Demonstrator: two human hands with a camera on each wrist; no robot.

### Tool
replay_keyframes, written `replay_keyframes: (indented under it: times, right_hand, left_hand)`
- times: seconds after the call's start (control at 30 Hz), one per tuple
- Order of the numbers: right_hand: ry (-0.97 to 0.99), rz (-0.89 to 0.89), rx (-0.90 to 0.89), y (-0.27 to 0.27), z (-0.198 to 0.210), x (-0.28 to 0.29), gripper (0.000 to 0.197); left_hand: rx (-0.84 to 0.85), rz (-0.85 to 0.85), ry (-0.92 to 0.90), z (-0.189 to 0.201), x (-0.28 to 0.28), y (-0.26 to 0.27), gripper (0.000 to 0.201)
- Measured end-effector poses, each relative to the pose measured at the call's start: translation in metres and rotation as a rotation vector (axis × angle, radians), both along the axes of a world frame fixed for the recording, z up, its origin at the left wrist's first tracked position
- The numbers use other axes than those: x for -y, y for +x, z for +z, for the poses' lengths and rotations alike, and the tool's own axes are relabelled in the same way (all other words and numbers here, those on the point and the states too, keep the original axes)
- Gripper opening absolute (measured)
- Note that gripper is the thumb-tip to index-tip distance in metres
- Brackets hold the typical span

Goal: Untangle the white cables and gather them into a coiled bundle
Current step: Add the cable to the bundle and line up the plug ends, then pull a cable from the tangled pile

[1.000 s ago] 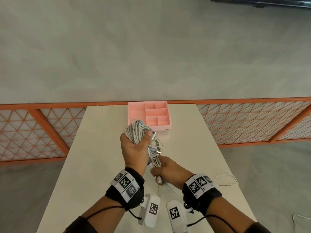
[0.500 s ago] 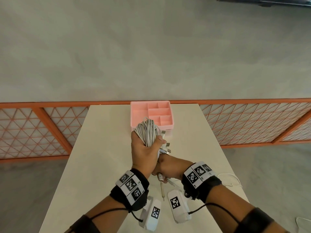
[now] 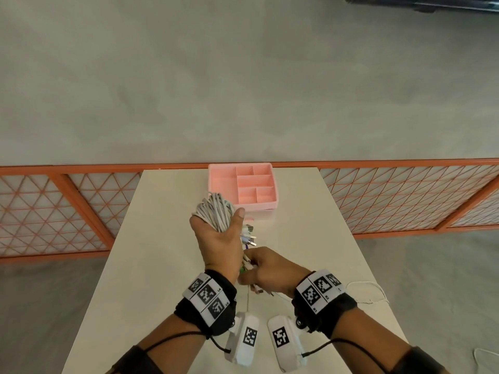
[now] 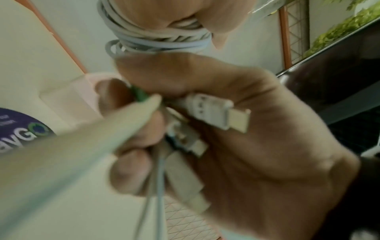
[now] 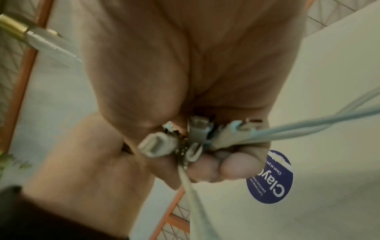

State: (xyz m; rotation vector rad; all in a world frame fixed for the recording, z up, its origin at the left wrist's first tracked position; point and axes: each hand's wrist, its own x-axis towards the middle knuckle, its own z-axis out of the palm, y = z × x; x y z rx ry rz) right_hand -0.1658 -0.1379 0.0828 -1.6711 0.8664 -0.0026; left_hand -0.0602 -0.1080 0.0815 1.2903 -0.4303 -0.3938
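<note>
My left hand (image 3: 218,238) grips a coiled bundle of white cables (image 3: 214,211) upright above the table, thumb pressed against the coil's right side. The left wrist view shows the same coil (image 4: 156,40) wrapped under my left hand's fingers (image 4: 185,13). Several USB plugs (image 3: 249,234) stick out to the right of the palm. Just below, my right hand (image 3: 267,268) is curled round the cables' loose ends. The plug ends (image 5: 185,141) are bunched between its fingers and palm, and a white plug (image 4: 216,113) pokes out of that fist (image 4: 257,146).
A pink divided tray (image 3: 218,182) stands at the far end of the white table (image 3: 162,265), just beyond the coil. A thin loose wire (image 3: 372,292) lies at the table's right edge. A round blue sticker (image 5: 269,178) is on the tabletop. An orange lattice fence (image 3: 54,211) runs behind.
The left hand carried the coil up and right toward the tray, then back left a little. The right hand kept its grip on the plug ends beneath it.
</note>
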Motion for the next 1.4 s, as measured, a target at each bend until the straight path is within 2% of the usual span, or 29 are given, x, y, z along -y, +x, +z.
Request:
replay_keyframes:
  times: [0.17, 0.27, 0.33, 0.47, 0.67, 0.8, 0.9, 0.97, 1.03, 1.13, 1.2, 1.27, 1.33, 1.4]
  right_hand:
    - [0.198, -0.134, 0.019, 0.003, 0.005, 0.002, 0.011]
    - [0.354, -0.279, 0.111, 0.005, 0.007, 0.005, 0.013]
    - [0.432, -0.313, 0.16, 0.006, 0.012, 0.006, 0.013]
    - [0.478, -0.281, 0.136, 0.005, 0.022, 0.009, 0.016]
    - [0.504, -0.347, 0.149, 0.002, 0.029, 0.01, 0.024]
    - [0.401, -0.327, 0.129, 0.006, 0.03, 0.003, 0.028]
    - [0.446, -0.323, 0.084, 0.008, 0.031, 0.005, 0.033]
    - [0.496, -0.338, 0.098, 0.006, 0.034, 0.009, 0.031]
    - [0.536, -0.343, 0.129, 0.003, 0.038, 0.013, 0.034]
    - [0.573, -0.354, 0.186, -0.001, 0.039, 0.018, 0.036]
    - [0.616, -0.374, 0.207, -0.003, 0.037, 0.021, 0.035]
    - [0.628, -0.39, 0.184, -0.004, 0.034, 0.023, 0.036]
    - [0.649, -0.393, 0.167, -0.007, 0.031, 0.023, 0.04]
    - [0.666, -0.351, 0.132, -0.009, 0.03, 0.024, 0.038]
  left_hand:
    - [0.098, -0.045, 0.034, -0.009, -0.004, -0.002, 0.072]
    - [0.155, -0.068, 0.037, -0.01, -0.006, -0.003, 0.077]
    - [0.167, -0.072, 0.023, -0.01, -0.005, -0.002, 0.079]
    - [0.155, -0.076, 0.007, -0.011, -0.003, 0.001, 0.08]
    - [0.186, -0.198, 0.055, -0.021, -0.009, -0.002, 0.097]
    - [0.204, -0.18, 0.067, -0.022, -0.011, -0.002, 0.088]
    - [0.233, -0.198, 0.073, -0.018, -0.012, 0.0, 0.069]
    - [0.251, -0.23, 0.071, -0.015, -0.012, 0.004, 0.063]
    - [0.269, -0.307, 0.061, -0.014, -0.012, 0.009, 0.064]
    - [0.28, -0.511, 0.046, -0.011, -0.017, 0.014, 0.063]
    - [0.306, -0.675, 0.052, -0.011, -0.023, 0.018, 0.071]
    - [0.319, -0.803, 0.09, -0.016, -0.028, 0.022, 0.093]
    - [0.321, -0.874, 0.153, -0.021, -0.031, 0.023, 0.116]
    - [0.396, -0.901, 0.239, -0.027, -0.032, 0.023, 0.138]
